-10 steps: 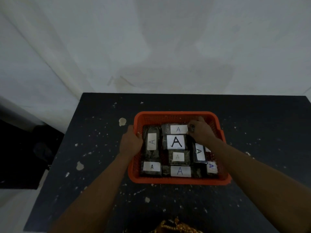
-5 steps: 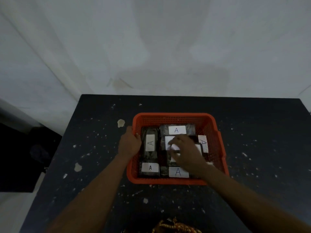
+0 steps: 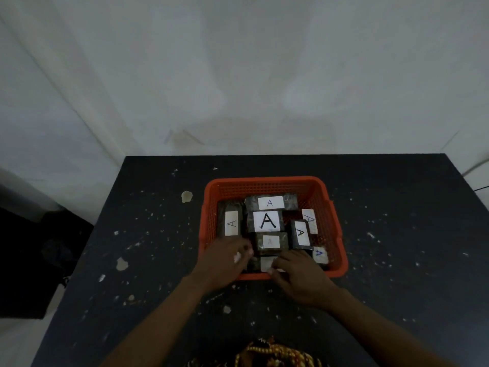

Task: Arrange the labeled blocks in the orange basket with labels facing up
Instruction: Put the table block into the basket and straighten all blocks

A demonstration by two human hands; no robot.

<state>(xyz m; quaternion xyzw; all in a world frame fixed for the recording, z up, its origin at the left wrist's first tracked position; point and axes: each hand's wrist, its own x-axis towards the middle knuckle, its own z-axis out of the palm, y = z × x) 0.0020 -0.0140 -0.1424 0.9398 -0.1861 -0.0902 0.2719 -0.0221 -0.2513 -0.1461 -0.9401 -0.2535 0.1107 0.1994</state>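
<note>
The orange basket [image 3: 267, 180] stands mid-table, holding several dark blocks with white "A" labels facing up. The big-A block [image 3: 267, 221] is in the centre, with one block [image 3: 270, 202] behind it and a long one [image 3: 231, 223] at the left. A block [image 3: 300, 233] at the right lies tilted on its neighbours. My left hand [image 3: 225, 260], blurred, covers the front-left block with curled fingers. My right hand [image 3: 299, 279] lies over the front rim, its fingertips on the front-middle block [image 3: 266, 262].
The black table [image 3: 397, 234] is speckled with pale paint chips. A white wall rises behind its far edge. A dark object [image 3: 39, 260] stands off the table's left side. Patterned cloth [image 3: 267, 353] shows at the near edge.
My left hand left the basket's left rim and came to the front-left corner. My right hand drew back from the centre blocks to the front row.
</note>
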